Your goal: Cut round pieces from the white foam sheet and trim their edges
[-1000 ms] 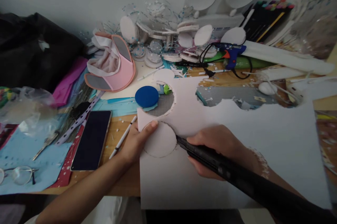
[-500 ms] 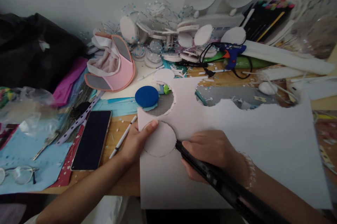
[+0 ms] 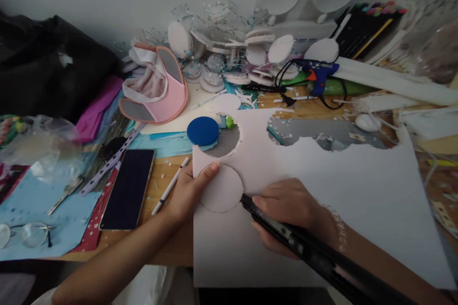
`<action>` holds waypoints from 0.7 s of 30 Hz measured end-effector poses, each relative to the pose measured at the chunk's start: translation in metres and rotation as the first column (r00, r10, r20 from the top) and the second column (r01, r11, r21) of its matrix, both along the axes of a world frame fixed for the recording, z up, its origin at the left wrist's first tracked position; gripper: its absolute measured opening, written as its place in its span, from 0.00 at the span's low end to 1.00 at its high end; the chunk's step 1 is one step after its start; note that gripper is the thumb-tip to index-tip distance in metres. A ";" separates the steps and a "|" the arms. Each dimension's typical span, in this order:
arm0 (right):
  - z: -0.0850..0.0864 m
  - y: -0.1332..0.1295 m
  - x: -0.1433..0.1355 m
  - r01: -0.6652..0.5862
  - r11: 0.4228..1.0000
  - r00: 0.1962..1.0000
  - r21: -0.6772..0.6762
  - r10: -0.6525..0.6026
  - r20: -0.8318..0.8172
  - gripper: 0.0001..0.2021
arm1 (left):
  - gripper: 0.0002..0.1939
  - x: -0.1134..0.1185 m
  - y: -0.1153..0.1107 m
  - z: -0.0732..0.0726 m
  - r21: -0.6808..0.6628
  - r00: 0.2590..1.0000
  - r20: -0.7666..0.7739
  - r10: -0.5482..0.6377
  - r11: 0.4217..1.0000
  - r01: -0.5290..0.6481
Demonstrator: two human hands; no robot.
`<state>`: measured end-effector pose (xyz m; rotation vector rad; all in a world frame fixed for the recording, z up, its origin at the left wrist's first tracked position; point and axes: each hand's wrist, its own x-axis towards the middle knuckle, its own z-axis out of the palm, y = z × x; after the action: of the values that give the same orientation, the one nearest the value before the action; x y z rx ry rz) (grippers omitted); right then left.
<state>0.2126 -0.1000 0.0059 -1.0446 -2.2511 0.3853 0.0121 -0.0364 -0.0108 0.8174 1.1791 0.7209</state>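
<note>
A large white foam board (image 3: 343, 209) lies before me, its far edge cut into scalloped curves. Near its left edge a circle (image 3: 222, 189) is outlined by a thin dark cut line and still sits in the board. My left hand (image 3: 193, 188) grips the board's left edge, thumb on top of the circle's rim and fingers mostly hidden beneath. My right hand (image 3: 286, 209) is wrapped round a long black cutter (image 3: 286, 233), tilted down to the left. Its tip meets the right side of the circle's outline. A blue round disc (image 3: 202, 131) rests just beyond the board.
A phone (image 3: 128, 189) and a white pen (image 3: 171, 185) lie left of the board. Behind are a pink visor cap (image 3: 157, 90), several white foam discs (image 3: 255, 54) and a blue glue gun (image 3: 322, 76). Scissors (image 3: 67, 194) and glasses (image 3: 34, 235) lie far left.
The cutter's tip has slid slightly down along the right side of the circle's outline. My left hand keeps its hold; the whole view has shifted a little.
</note>
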 end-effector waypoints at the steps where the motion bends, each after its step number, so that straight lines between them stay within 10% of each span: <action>1: 0.000 0.000 -0.001 0.007 1.000 1.000 -0.001 -0.007 -0.001 0.09 | 0.20 0.000 0.000 0.000 0.004 1.000 -0.005 0.003 1.000 -0.003; 21: 0.000 0.001 0.000 0.048 0.993 0.997 -0.112 -0.054 -0.054 0.14 | 0.19 0.000 0.000 0.001 0.003 1.000 -0.016 0.007 1.000 -0.007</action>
<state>0.2124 -0.0986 0.0057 -1.1311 -2.1690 0.5162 0.0122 -0.0362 -0.0100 0.8232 1.1962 0.7226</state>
